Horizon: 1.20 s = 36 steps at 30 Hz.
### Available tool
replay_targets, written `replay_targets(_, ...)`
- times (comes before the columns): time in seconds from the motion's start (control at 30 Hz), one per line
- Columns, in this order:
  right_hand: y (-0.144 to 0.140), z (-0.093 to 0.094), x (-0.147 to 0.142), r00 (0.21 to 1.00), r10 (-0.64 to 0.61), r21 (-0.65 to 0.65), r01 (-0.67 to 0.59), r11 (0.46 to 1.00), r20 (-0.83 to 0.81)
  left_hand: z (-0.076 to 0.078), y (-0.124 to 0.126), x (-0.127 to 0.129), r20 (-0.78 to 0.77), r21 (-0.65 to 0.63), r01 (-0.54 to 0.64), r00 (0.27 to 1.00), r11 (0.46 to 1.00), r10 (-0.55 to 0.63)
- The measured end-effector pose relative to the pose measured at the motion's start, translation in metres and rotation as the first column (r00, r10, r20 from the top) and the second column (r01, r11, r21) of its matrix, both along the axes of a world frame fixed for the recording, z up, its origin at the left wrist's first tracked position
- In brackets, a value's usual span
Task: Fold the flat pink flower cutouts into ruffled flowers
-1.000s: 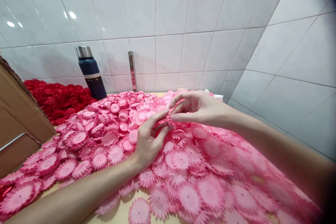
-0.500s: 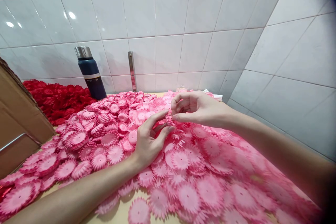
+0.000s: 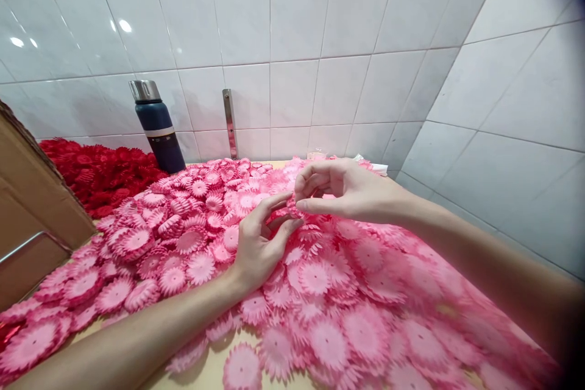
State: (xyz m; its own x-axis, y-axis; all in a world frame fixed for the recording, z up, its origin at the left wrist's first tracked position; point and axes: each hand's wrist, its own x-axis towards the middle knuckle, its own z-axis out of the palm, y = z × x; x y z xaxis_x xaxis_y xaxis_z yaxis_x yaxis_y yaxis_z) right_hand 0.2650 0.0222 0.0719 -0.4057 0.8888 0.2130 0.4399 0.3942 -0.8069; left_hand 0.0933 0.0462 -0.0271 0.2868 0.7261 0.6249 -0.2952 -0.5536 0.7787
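My left hand is curled at the middle of a wide heap of pink flower-petal discs. Between its fingertips and thumb shows a small pink petal disc, mostly hidden by the fingers. Just to the right, my right hand has its thumb and fingertips bent together at the edge of that same disc. The two hands nearly touch. The loose discs around them have pale centres, darker fringed rims and a tiny hole in the middle.
A dark blue bottle with a steel lid stands behind the heap. Left of it lies a pile of red petal discs, beside a cardboard box. White tiled walls close off the back and right. A metal strip leans there.
My right hand has shifted very slightly left, its fingertips covering more of the small disc. My left hand stays almost still.
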Motion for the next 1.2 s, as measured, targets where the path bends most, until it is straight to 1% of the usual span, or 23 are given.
replay_targets(0.1, -0.0004, -0.0008, -0.0014, 1.0, 0.004, -0.004, -0.004, 1.0, 0.001, 0.0004, -0.0002, 0.0002, 0.005, 0.006, 0.007, 1.0, 1.0, -0.007)
replay_targets(0.23, 0.0018, -0.0032, 0.0008, 1.0, -0.013, 0.022, 0.013, 1.0, 0.013, 0.0, -0.0011, -0.0003, -0.015, 0.022, -0.027, 1.0, 0.999, 0.027)
replay_targets(0.37, 0.003, -0.0048, 0.0019, 1.0, 0.015, 0.036, -0.015, 0.999, 0.001, -0.001, -0.0016, -0.0004, -0.034, 0.049, -0.051, 0.998, 0.997, 0.053)
replay_targets(0.57, 0.0026, -0.0055, 0.0017, 1.0, 0.02, 0.008, -0.02, 1.0, -0.02, 0.0006, -0.0002, -0.0004, -0.049, 0.072, -0.052, 0.997, 0.996, 0.056)
replay_targets(0.9, 0.003, -0.0052, 0.0026, 0.991, 0.085, -0.024, -0.088, 0.996, -0.106, 0.0004, 0.0002, -0.0011, -0.053, 0.08, -0.036, 0.998, 0.996, 0.041)
replay_targets(1.03, 0.0031, -0.0054, 0.0007, 0.993, 0.085, 0.018, -0.083, 0.996, -0.082, 0.0007, 0.0013, -0.0008, -0.053, 0.091, -0.035, 0.998, 0.995, 0.04)
replay_targets(1.13, 0.004, -0.0055, 0.0001, 0.999, 0.031, 0.09, -0.029, 0.996, -0.018, 0.0006, 0.0014, -0.001, -0.054, 0.098, -0.049, 0.997, 0.994, 0.054)
replay_targets(1.2, 0.0044, -0.0055, 0.0003, 1.0, -0.019, 0.147, 0.016, 0.989, 0.018, 0.0005, 0.0009, -0.0014, -0.058, 0.099, -0.081, 0.995, 0.992, 0.087)
